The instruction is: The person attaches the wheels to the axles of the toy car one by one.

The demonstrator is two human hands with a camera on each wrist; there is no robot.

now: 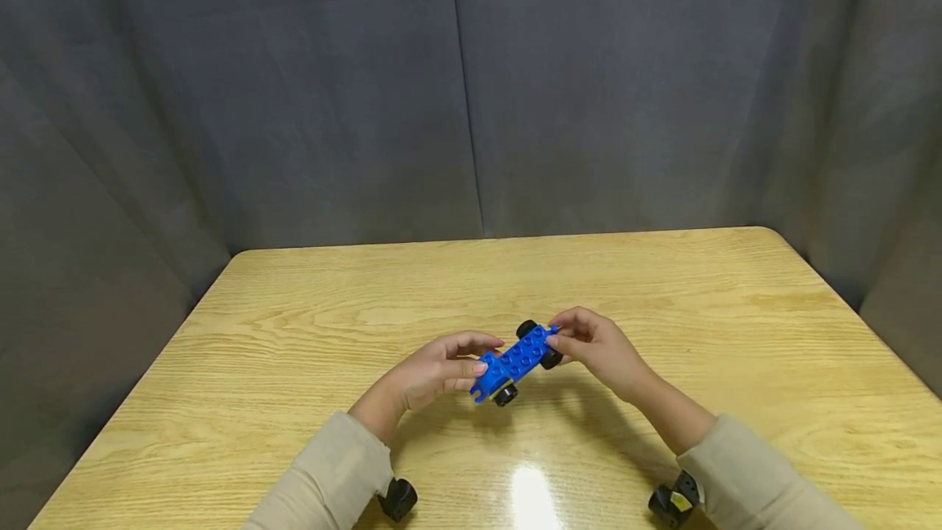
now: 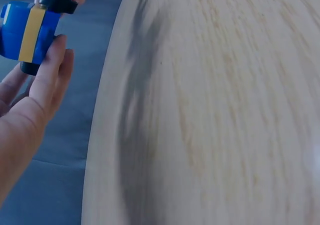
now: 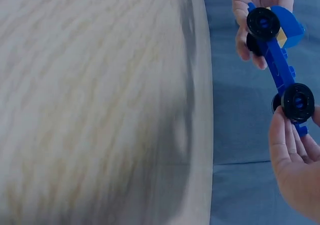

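A blue toy car (image 1: pixel 521 356) of building-brick type, with studs on top and black wheels, is held above the table at a slant. My left hand (image 1: pixel 444 370) grips its near-left end, thumb on top. At the far-right end, beside the hitch, my right hand (image 1: pixel 594 348) pinches the car between thumb and fingers. The right wrist view shows the car's blue chassis (image 3: pixel 279 65) from the side, with a rounded blue block (image 3: pixel 290 27) on the left-hand end. A yellow band (image 2: pixel 31 33) crosses that end in the left wrist view.
Beneath the hands lies a wood-grain table (image 1: pixel 353 293), whose far edge meets a grey curtain (image 1: pixel 331 105). Black devices (image 1: pixel 399 500) sit at both sleeve cuffs. A bright glare patch (image 1: pixel 533 497) shows on the near tabletop.
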